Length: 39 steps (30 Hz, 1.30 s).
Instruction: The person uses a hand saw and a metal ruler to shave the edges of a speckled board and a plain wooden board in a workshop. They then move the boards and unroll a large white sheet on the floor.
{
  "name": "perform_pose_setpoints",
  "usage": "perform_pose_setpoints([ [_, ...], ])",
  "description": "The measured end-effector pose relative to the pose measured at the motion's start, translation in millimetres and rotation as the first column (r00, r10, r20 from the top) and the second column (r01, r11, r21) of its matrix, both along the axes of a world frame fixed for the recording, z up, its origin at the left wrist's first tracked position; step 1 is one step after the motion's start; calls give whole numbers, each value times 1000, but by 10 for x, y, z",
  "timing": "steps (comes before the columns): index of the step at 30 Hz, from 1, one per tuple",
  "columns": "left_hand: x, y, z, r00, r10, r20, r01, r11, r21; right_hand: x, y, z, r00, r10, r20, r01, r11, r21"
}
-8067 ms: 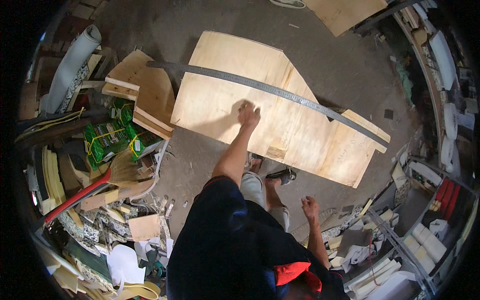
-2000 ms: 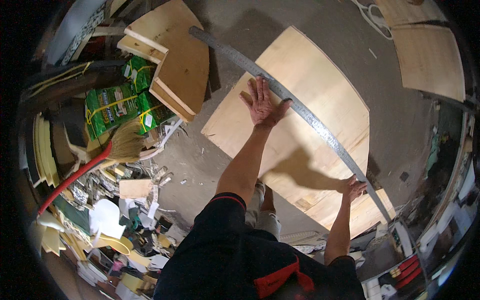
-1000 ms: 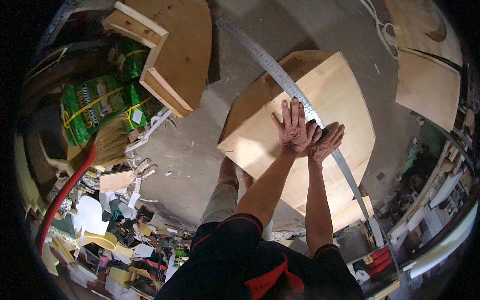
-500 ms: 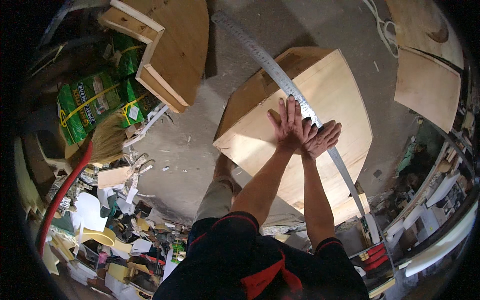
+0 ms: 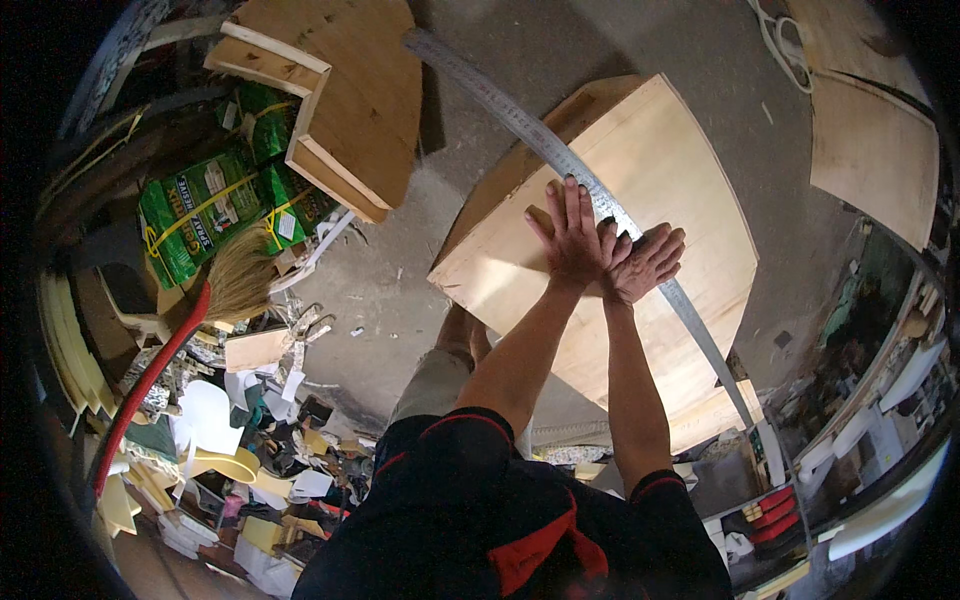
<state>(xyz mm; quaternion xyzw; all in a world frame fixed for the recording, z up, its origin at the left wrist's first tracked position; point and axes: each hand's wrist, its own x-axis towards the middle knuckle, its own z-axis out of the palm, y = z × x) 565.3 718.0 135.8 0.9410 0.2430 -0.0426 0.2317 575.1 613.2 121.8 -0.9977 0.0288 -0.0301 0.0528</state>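
Note:
My left hand (image 5: 570, 245) lies palm down on a pale plywood piece (image 5: 680, 160), fingers spread against a long steel ruler (image 5: 690, 335). Close beside it, my right hand (image 5: 640, 260) rests across the ruler, fingers apart and slightly bent over it. A small dark shape shows between my hands, too hidden to make out. The ruler runs diagonally over the plywood and past both its ends. A darker wooden side shows along the piece's upper-left edge.
A wooden panel with battens (image 5: 355, 100) lies upper left, beside green packages (image 5: 195, 205) and a red-handled broom (image 5: 150, 375). More plywood (image 5: 870, 160) and a white looped item (image 5: 785, 60) are upper right. Scraps (image 5: 260, 470) cover the lower left; shelving lines the right.
Since two seconds ago my right hand has moved up along the ruler to beside my left hand. Over the last half second both hands have stayed in place, with the view shifting slightly.

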Motion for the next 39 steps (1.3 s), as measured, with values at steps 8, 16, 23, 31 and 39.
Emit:
perform_pose_setpoints([
  [8,-7,-8,-49,998,-7,58,4,999,45,-4,-12,-11,1000,7,-16,-6,1000,26],
  [16,24,8,-14,1000,-17,12,17,998,56,-13,20,12,997,-39,-71,48,989,140],
  [23,39,-5,1,993,-36,-113,61,973,221,-12,-396,353,982,190,2,-184,950,254],
  [31,19,-29,-82,998,-40,-43,50,961,273,-444,-1742,803,999,48,-25,-39,962,270],
  [39,-13,81,166,982,-125,-145,128,992,14,-260,-1991,967,891,46,-452,-1,995,98],
])
